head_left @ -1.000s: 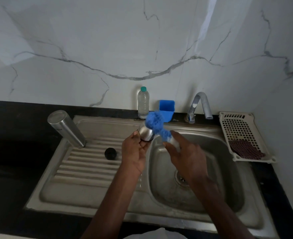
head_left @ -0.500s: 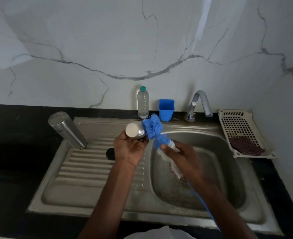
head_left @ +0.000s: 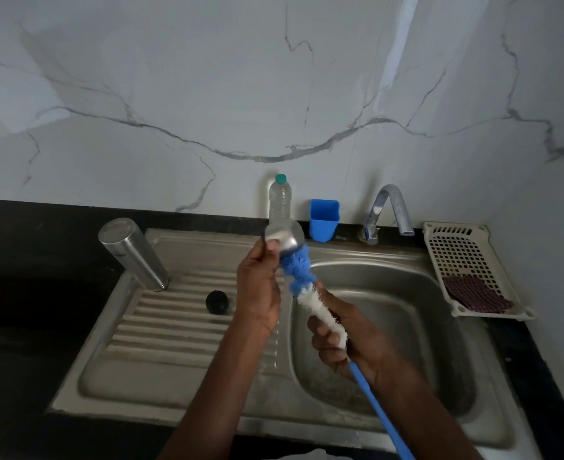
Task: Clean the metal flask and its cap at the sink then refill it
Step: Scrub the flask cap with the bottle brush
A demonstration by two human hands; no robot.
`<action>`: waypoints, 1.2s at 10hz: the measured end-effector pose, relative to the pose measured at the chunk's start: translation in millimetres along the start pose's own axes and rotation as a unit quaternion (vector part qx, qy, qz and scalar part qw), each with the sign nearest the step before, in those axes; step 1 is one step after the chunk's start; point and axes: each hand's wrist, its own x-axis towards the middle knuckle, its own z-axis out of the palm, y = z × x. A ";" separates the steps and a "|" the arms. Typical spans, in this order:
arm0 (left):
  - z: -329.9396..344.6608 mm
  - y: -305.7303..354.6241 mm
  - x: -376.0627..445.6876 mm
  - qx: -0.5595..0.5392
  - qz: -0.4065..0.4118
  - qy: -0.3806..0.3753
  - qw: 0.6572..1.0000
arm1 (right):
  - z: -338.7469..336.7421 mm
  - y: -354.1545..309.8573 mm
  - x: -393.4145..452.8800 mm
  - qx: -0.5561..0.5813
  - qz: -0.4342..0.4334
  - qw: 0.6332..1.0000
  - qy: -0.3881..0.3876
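Note:
My left hand (head_left: pixel 257 290) grips a small steel cap (head_left: pixel 285 237) above the sink's left rim, its open side turned down to the right. The blue and white bottle brush (head_left: pixel 302 277) has its blue bristle tip pushed into the cap. My right hand (head_left: pixel 347 340) holds the brush at its white bristles, and the blue handle (head_left: pixel 378 410) runs down to the lower right. The metal flask (head_left: pixel 131 254) stands upside down and tilted at the far left of the draining board. A small black inner cap (head_left: pixel 217 302) lies on the ribbed drainer.
The steel sink basin (head_left: pixel 439 327) is below my right hand, with the tap (head_left: pixel 388 207) behind it. A clear plastic bottle (head_left: pixel 280 202) and a blue cup (head_left: pixel 323 220) stand against the marble wall. A white slotted tray (head_left: pixel 456 247) holding a dark scrubber sits at right.
The cap has turned so its closed top now faces up and left, and the brush tip has gone into it from below. My right hand slid back down the brush.

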 end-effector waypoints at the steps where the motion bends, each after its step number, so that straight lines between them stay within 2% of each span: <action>1: -6.1 -9.7 2.9 0.359 0.195 -0.010 0.913 | -14.2 2.8 4.6 0.195 0.090 0.962 -0.170; 2: -14.6 -11.4 4.5 0.454 0.199 0.001 0.869 | -15.1 7.2 -1.9 0.199 0.073 0.966 -0.144; 3: -16.4 -10.3 -2.3 0.412 0.145 -0.011 0.900 | -6.9 6.8 -6.5 0.136 0.010 0.989 -0.052; 4: -7.7 -9.5 -16.4 0.308 0.056 -0.027 0.949 | -5.9 7.0 -5.7 -0.177 -0.192 0.950 0.173; 5: 0.9 -7.0 -28.1 0.293 0.045 -0.035 0.954 | -6.1 2.1 -3.1 -0.351 -0.316 0.838 0.273; 6: 11.8 -2.3 -36.6 0.290 0.068 -0.039 0.954 | -6.6 -9.7 -5.1 -0.471 -0.358 0.745 0.308; 7: 16.7 7.0 -25.6 0.234 0.038 -0.022 0.971 | -12.4 -14.4 -9.0 -0.562 -0.358 0.685 0.294; 8: 14.3 12.7 -18.3 0.152 -0.012 0.014 0.988 | -14.2 -2.0 -8.6 -0.576 -0.371 0.670 0.286; 9: 15.7 10.9 -22.1 0.172 0.001 0.019 0.985 | -11.2 -5.9 -8.0 -0.542 -0.373 0.687 0.308; 11: 4.0 14.5 -16.3 0.149 0.006 0.001 0.989 | 1.3 4.1 -12.6 -0.640 -0.371 0.600 0.305; 12: -0.4 14.6 -15.1 0.233 0.067 -0.040 0.969 | 1.3 0.3 -9.3 -0.605 -0.361 0.591 0.393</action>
